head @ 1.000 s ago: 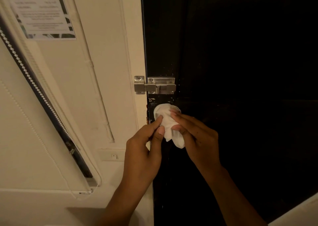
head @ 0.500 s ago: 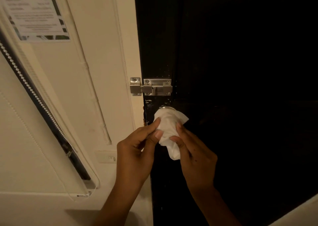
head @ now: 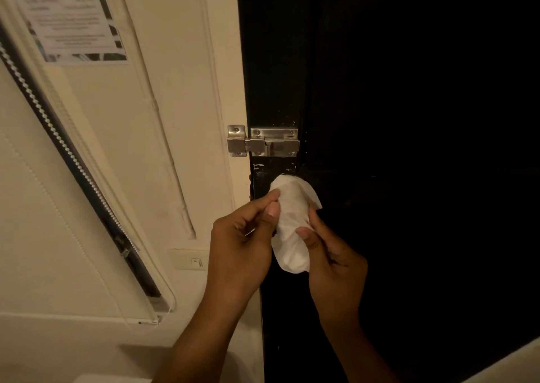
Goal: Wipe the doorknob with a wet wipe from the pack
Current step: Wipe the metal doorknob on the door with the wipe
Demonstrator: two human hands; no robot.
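A white wet wipe [head: 292, 225] is draped over the doorknob on the dark door [head: 409, 178], hiding the knob completely. My left hand [head: 242, 242] pinches the wipe's left side between thumb and fingers. My right hand [head: 330, 257] grips the wipe's lower right side with thumb and fingertips. The wipe's lower part hangs bunched between both hands. The pack of wipes is not in view.
A metal slide bolt [head: 263, 143] bridges the door and the cream frame just above the wipe. A light switch [head: 193, 261] sits on the wall left of my left hand. A window blind [head: 81, 178] and a printed notice [head: 73, 20] fill the left wall.
Both hands have slid down the wipe, away from the door. The wipe now stretches longer and hangs lower between them; my right fingers left the top of the knob.
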